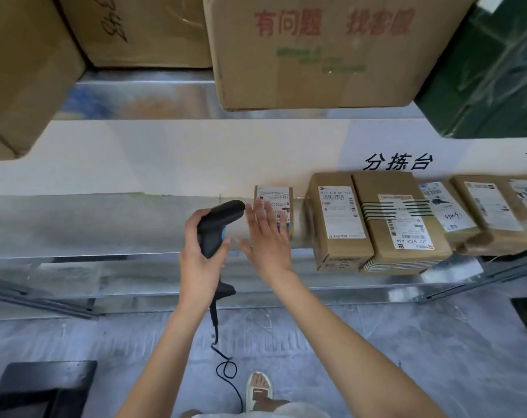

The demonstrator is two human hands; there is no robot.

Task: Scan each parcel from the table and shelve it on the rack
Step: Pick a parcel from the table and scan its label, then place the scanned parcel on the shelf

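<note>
Nearest: a sandalled foot (258, 390) on the grey floor (437, 357), directly below both forearms, with a coiled cable (226, 368) beside it rising to the tool above.

Left hand (200, 251): wrapped firmly around the grip of a black scanner (218, 227), thumb near the blue trigger. Scanner nose raised and aimed forward and slightly rightward, toward the label ahead.

Right hand (266, 236): spread wide, fingers straight, holding nothing. Palm faces away; blurred fingertips lie over the lower part of the label. Actual contact cannot be confirmed.

Just beyond the right fingertips: a small parcel (274, 200), standing on the metal shelf (90, 224) with its labelled face toward the viewer and its long axis upright. Lies directly ahead of the right hand, up and to the right of the scanner nose. Right hand clearly nearer than left.

Further right of that hand, same shelf: a row of taped parcels (403, 218), labels up, packed touching one another, set just apart from the small one.

Farthest, above both hands: large cartons (316, 52) on the upper level.

Judgement: shelving of this parcel appears complete or nearly so. Coming move depends on the parcel lying straight ahead of the open right hand; a short forward press seats it, a withdrawal frees the hand for the next item.
</note>
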